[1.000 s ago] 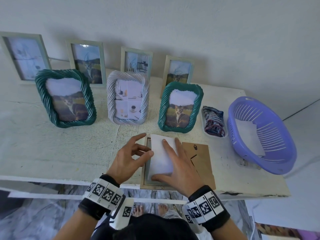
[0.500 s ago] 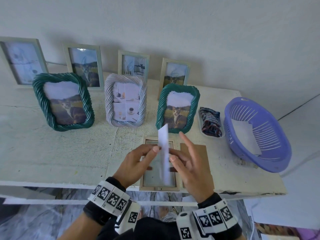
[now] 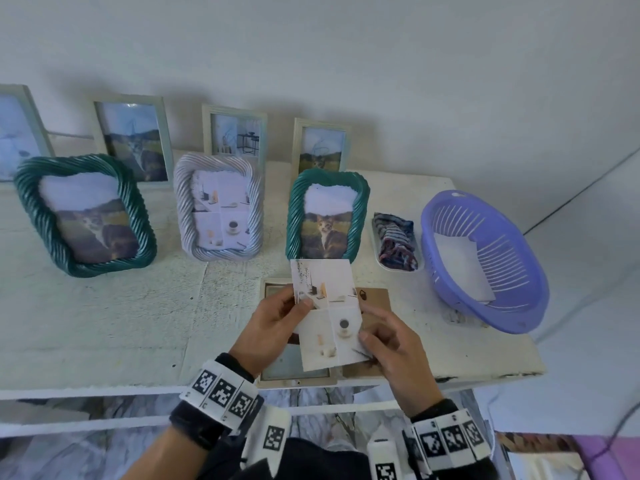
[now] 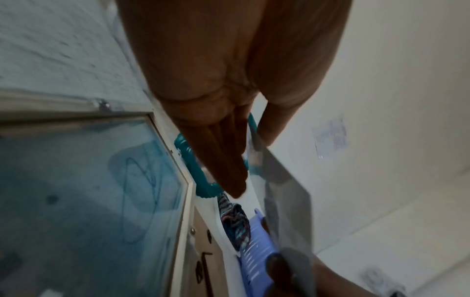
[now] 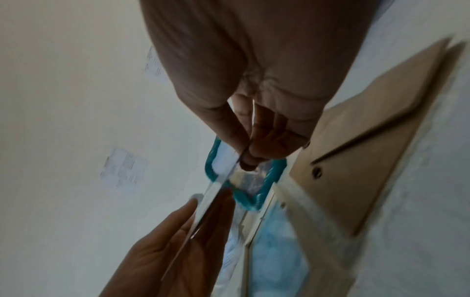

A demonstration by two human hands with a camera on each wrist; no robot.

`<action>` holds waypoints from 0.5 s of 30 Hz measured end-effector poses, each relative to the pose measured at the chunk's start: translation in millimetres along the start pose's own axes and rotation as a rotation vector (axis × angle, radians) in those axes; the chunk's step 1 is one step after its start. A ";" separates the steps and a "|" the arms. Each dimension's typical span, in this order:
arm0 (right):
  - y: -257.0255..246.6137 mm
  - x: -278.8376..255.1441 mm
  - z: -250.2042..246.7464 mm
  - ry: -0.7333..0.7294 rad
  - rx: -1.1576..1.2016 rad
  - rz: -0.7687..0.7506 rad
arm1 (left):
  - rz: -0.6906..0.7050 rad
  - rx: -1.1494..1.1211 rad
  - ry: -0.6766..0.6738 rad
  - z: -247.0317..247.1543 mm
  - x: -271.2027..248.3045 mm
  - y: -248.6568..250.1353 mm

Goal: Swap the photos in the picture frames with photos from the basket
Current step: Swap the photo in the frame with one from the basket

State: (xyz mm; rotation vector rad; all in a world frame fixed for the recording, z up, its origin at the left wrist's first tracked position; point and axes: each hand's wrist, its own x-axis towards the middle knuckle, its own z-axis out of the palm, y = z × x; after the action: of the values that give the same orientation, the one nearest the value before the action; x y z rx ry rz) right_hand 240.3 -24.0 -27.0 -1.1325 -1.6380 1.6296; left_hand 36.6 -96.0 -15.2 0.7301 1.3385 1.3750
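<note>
Both hands hold one photo [image 3: 329, 313], a collage of pale interior shots, picture side up above the table edge. My left hand [image 3: 277, 323] pinches its left edge, thumb on top. My right hand [image 3: 388, 344] pinches its lower right edge [image 5: 223, 176]. Under the photo lies an opened pale frame [image 3: 287, 370] face down, its glass [image 4: 89, 191] showing. Its brown backing board [image 3: 375, 296] lies just to the right. The purple basket [image 3: 485, 258] at the right holds a white photo [image 3: 460, 268] face down.
Three rope-edged frames stand in a row: green [image 3: 83, 213], silver [image 3: 218, 206], green [image 3: 327, 216]. Several slim pale frames lean on the wall behind. A small tray with a striped cloth [image 3: 396, 240] sits beside the basket. The table's front edge [image 3: 104, 386] is close to my wrists.
The photo was lying white side up on the opened frame. Both hands lifted it, stood it on edge, then turned it picture side up.
</note>
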 end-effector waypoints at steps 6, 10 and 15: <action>18.5 -20.8 -69.3 0.181 -0.012 0.006 | 0.119 0.398 0.092 39.7 30.0 2.5; 28.9 -34.7 -112.7 0.243 -0.002 0.054 | 0.269 0.649 -0.060 89.1 52.3 16.8; 37.6 -45.9 -147.9 0.246 -0.012 0.102 | 0.473 0.986 -0.266 149.7 85.5 23.2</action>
State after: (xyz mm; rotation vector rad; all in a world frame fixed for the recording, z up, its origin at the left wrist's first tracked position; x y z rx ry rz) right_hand 395.8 7.8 -40.7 -1.3827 -1.4547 1.4757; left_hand 145.5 35.9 16.2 1.9093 1.6605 0.8265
